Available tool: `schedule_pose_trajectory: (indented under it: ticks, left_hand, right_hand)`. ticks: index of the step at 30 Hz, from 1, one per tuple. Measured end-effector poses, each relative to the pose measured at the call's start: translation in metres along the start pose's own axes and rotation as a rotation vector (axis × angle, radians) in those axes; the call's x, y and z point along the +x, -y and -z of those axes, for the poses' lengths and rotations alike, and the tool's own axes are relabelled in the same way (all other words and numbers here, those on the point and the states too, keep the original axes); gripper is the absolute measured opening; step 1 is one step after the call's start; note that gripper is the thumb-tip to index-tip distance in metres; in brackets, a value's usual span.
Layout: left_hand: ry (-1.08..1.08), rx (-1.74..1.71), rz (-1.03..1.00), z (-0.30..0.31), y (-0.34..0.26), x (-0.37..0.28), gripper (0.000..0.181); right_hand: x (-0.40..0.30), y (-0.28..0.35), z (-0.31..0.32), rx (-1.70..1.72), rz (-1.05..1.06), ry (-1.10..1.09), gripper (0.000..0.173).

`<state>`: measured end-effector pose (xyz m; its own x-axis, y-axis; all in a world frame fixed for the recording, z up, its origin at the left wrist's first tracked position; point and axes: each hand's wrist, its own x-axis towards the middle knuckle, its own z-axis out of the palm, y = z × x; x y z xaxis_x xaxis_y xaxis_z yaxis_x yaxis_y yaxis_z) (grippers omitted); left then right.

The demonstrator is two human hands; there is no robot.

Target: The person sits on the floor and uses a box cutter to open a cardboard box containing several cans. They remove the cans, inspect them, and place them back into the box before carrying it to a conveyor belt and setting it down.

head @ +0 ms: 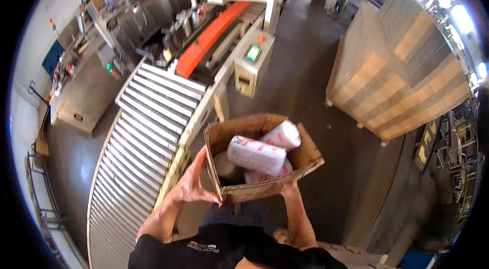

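Note:
Before my body I hold up an open cardboard box (263, 192) with both hands. Inside it lie several white cylinders with red print; one cylinder (256, 154) rests slantwise on top, and another cylinder (284, 135) leans up against the far right corner. A darker round shape sits low at the box's left side, too shadowed to name. My left hand (193, 183) grips the left wall, its thumb at the near corner. Under the near right side is my right hand (290, 189), its fingers mostly hidden by the cardboard.
A curved roller conveyor (133, 154) runs along my left, leading to a machine with an orange-red guard (210, 40). Its control box (252, 64) has a lit screen. Large stacks of flat cardboard (397, 74) stand at the right. Dark floor (301, 63) runs between them.

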<state>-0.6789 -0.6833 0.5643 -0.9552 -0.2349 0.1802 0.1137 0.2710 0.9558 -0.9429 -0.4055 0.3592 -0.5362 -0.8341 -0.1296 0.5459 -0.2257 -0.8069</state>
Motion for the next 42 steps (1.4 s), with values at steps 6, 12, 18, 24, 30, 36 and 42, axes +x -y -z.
schedule_pose_trajectory:
  ticks: [6,12,18,24,30,36,42]
  left_hand:
    - [0.093,-0.027,-0.008,-0.003,0.002,0.184,0.147]
    - [0.061,-0.006,-0.116,-0.033,0.029,0.432,0.148]
    - [-0.018,-0.083,-0.117,-0.063,0.030,0.648,0.166]
    - [-0.005,-0.175,-0.108,-0.052,0.099,0.874,0.160]
    - [0.164,-0.323,-0.170,-0.050,0.119,1.158,0.154]
    - [0.321,-0.305,-0.245,-0.055,0.121,1.429,0.139]
    - [0.307,-0.278,-0.234,-0.041,0.179,1.713,0.149]
  right_hand:
    - [0.104,0.115,0.064,0.006,0.097,0.028,0.089]
    - [0.249,0.266,0.205,-0.013,0.272,-0.023,0.087]
    - [0.394,0.430,0.301,0.029,0.178,-0.109,0.072]
    - [0.545,0.539,0.405,-0.113,0.255,-0.057,0.075]
    - [0.690,0.664,0.478,-0.178,0.402,-0.272,0.080]
    - [0.837,0.777,0.604,-0.180,0.503,-0.362,0.085]
    - [1.089,0.940,0.681,-0.127,0.475,-0.399,0.090]
